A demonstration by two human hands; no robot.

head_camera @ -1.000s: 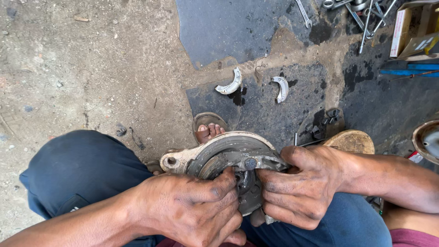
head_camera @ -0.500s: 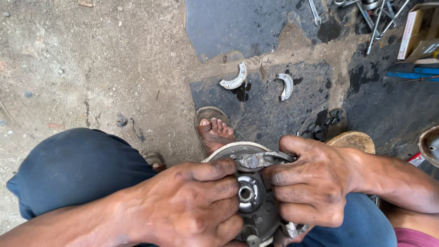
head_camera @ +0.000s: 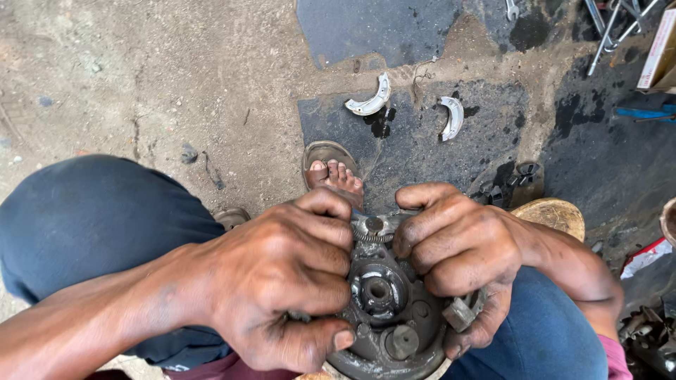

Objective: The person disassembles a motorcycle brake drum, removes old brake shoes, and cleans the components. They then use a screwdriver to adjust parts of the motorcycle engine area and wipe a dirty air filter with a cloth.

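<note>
A round, greasy grey metal brake plate (head_camera: 386,309) with a central hub and a coil spring near its top rests over my lap. My left hand (head_camera: 282,278) grips its left side, fingers curled over the rim and thumb pressed at the bottom. My right hand (head_camera: 458,253) clamps the right side, fingers hooked over the top by the spring. My bare foot in a sandal (head_camera: 336,176) shows just beyond the plate on the floor.
Two curved silver brake shoes (head_camera: 369,98) (head_camera: 453,116) lie on a dark oily patch of concrete ahead. A wooden block (head_camera: 556,214) sits right of my knee. Wrenches (head_camera: 612,24) and a cardboard box (head_camera: 662,49) lie at the top right.
The plate has been turned and drawn closer, its hub face now up. Both hands have shifted from the curved rim at the top to a tight grip on the sides.
</note>
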